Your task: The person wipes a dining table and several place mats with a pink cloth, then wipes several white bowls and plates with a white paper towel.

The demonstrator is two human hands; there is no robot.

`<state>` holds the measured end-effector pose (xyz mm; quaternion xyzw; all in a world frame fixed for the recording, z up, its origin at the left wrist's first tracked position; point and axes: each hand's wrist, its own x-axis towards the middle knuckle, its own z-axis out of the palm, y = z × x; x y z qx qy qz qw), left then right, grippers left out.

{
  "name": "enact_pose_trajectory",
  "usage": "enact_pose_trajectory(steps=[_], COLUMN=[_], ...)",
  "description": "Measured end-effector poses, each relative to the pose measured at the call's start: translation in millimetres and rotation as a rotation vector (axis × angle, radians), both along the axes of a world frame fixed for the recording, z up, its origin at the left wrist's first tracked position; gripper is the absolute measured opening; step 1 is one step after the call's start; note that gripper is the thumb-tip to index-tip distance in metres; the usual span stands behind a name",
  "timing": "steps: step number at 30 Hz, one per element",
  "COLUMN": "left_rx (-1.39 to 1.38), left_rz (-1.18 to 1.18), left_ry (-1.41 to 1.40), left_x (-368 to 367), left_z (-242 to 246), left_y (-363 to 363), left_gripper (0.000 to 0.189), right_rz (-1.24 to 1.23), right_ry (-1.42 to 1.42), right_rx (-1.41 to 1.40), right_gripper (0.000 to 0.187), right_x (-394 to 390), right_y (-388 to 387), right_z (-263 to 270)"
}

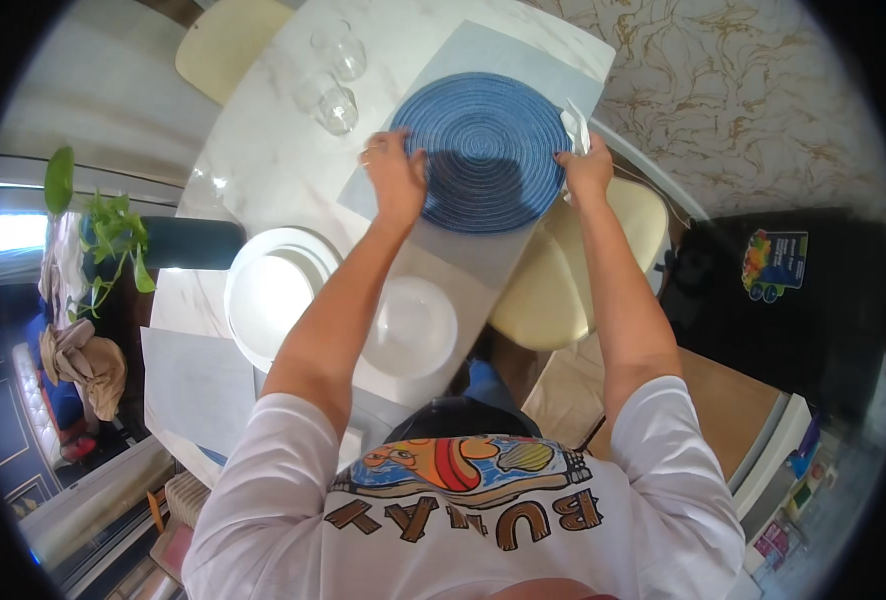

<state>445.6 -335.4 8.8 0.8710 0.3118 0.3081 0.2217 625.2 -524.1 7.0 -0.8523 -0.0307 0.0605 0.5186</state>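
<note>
A blue round woven placemat (480,150) lies over a grey rectangular placemat (473,45) at the far end of the table. My left hand (395,176) is at the round mat's left edge, thumb over the rim and fingers curled beside it; the fingers are slightly blurred. At the opposite edge, my right hand (589,172) has its thumb on the rim. It also holds a crumpled white tissue or cloth (576,127), which sticks up above the fingers. The shadow on the round mat covers its lower middle.
Two clear stemless glasses (335,111) stand left of the mats on the marble-patterned table (263,157). Nearer are stacked white plates (270,300) and a white bowl (410,326). Another grey placemat (195,375) lies at lower left. A cream chair (555,285) stands by the right table edge.
</note>
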Motion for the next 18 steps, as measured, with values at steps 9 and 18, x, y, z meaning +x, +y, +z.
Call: enact_pose_trajectory(steps=[9,18], left_rx=[-0.157,-0.065], left_rz=[0.167,0.207], left_ry=[0.277,0.372], left_x=[14.1,6.9], left_z=[-16.3,-14.8], left_y=[46.0,60.0], left_gripper=[0.03,0.02], right_rz=[-0.064,-0.133], right_ry=[-0.041,0.12], right_rx=[-0.088,0.097], right_gripper=[0.053,0.054], right_x=[3.7,12.6], right_y=[-1.6,-3.3], right_z=[-10.0,-25.9])
